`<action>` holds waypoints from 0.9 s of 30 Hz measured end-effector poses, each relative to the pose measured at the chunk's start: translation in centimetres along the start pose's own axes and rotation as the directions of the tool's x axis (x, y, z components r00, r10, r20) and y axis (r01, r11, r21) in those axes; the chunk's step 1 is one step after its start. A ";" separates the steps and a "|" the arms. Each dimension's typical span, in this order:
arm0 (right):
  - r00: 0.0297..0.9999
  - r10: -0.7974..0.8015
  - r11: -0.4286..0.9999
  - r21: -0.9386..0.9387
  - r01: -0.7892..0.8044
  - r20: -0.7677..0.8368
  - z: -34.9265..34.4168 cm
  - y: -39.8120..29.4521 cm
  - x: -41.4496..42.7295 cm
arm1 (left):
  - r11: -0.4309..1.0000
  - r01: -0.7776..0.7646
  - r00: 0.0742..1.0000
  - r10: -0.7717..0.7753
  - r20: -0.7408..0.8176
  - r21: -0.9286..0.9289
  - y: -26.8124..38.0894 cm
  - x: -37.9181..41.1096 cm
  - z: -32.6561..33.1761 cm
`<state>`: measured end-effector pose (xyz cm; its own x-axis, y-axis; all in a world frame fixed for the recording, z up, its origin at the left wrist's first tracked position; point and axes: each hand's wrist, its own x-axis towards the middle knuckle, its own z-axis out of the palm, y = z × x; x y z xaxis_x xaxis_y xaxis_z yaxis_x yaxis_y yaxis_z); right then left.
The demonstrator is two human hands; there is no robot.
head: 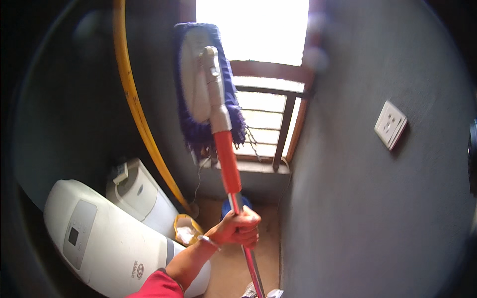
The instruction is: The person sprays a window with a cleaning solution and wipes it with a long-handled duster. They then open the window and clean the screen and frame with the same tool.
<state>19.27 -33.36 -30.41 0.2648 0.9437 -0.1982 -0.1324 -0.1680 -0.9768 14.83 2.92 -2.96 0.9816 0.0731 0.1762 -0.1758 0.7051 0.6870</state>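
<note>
My left hand (240,228) is wrapped around the red and silver pole (254,273) of a flat mop, with a bangle at the wrist and a red sleeve on the arm. The mop head is raised at the far end, near the window. It has a pale backing plate (194,74) edged by a purple-blue fringed pad (180,108). A grey swivel joint (218,97) links it to the red grip section (228,162). The pole's lower end runs out of the picture. My right hand is out of view.
Two white appliances, one with a control panel (108,238) and one behind it (143,193), stand at left. Nearby are a yellow pole (136,100), a yellow container (179,221) and a blue object (246,203). A barred window (261,119) lies ahead; a socket plate (390,125) sits on the right wall.
</note>
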 end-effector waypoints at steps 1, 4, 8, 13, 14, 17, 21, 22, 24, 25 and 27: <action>0.997 0.082 0.963 0.259 -0.080 0.003 -0.1 -1.1 1.1 | 1.000 0.013 1.000 -0.013 0.023 -0.001 1.8 1.9 0.5; 0.951 -0.297 0.951 -0.109 0.288 -0.081 -0.6 -4.5 7.2 | 0.991 -0.016 0.983 -0.010 0.184 0.136 7.5 6.6 1.8; 0.811 -0.566 0.793 -0.366 0.488 -0.146 -3.4 -14.8 16.4 | 0.980 -0.132 0.983 0.149 -0.108 0.147 16.1 14.0 5.5; 0.720 -0.612 0.774 -0.434 0.461 -0.327 -5.2 -31.1 26.3 | 0.694 -0.446 0.771 0.619 -0.151 0.565 27.8 25.1 10.1; 0.772 -0.515 0.851 -0.330 0.409 -0.372 -5.6 -33.4 28.0 | 0.660 -0.381 0.715 0.654 -0.246 0.647 29.0 27.2 10.0; 0.800 -0.511 0.860 -0.192 0.473 -0.314 -7.1 -36.0 32.6 | 0.505 -0.240 0.599 0.749 -0.283 0.829 32.1 32.9 6.8; 0.838 -0.408 0.913 -0.155 0.377 -0.364 -10.1 -30.7 35.8 | 0.429 -0.149 0.506 0.807 -0.304 0.891 27.8 36.9 -4.0; 0.874 -0.313 0.949 -0.107 0.295 -0.371 -10.8 -28.5 35.6 | 0.291 -0.023 0.467 0.849 -0.247 0.956 24.7 37.3 -6.8; 0.920 -0.104 0.993 -0.090 0.075 -0.377 -12.2 -23.7 34.5 | 0.333 -0.181 0.439 0.869 -0.227 0.926 18.9 37.7 -11.2; 0.928 -0.011 0.993 -0.115 -0.034 -0.373 -12.6 -21.3 33.7 | 0.353 -0.107 0.485 0.835 -0.262 0.929 16.2 37.2 -13.0; 0.898 -0.120 0.979 -0.200 0.036 -0.424 -12.6 -17.6 31.5 | 0.039 -0.022 0.347 0.937 -0.029 0.999 11.3 35.5 -14.6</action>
<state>41.94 -4.27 -20.49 0.6583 0.7468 -0.0951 0.0712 -0.1875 -0.9797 48.81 23.83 0.75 0.1785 0.7069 0.6844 -0.1020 -0.6786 0.7274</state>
